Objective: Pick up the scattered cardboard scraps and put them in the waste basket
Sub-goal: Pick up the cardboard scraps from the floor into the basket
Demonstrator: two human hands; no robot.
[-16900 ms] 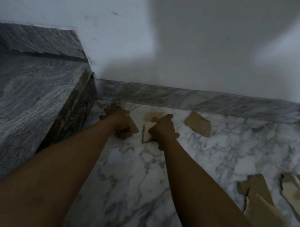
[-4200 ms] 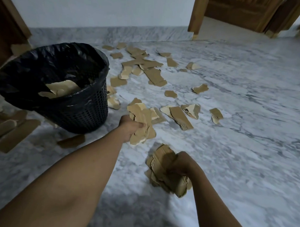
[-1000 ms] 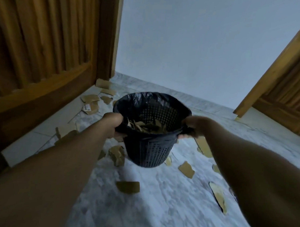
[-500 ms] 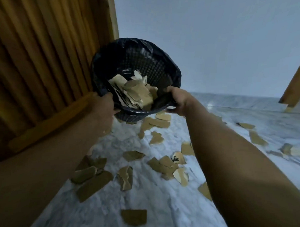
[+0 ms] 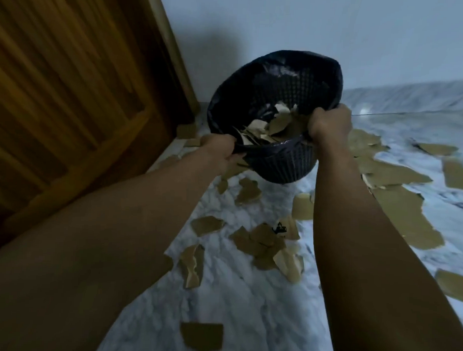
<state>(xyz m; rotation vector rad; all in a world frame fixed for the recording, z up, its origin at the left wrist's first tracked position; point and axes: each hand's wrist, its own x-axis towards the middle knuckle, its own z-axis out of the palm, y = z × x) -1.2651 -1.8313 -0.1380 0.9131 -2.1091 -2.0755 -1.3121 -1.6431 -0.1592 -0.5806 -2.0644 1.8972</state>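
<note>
waste basket (image 5: 278, 161) between hands, scraps (image 5: 266, 126) inside, more scraps (image 5: 259, 244) on floor (image 5: 246, 307) below, door (image 5: 70, 91) left

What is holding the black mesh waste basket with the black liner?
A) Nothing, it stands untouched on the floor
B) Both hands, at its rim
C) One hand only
B: the left hand and the right hand each grip the rim of the black mesh waste basket, one on either side.

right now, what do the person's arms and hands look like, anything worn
The left forearm and right forearm are bare to the frame edge, no sleeves in view. The left hand and right hand wear no gloves; no watch or band shows at either wrist. Too dim to tell rings.
</note>
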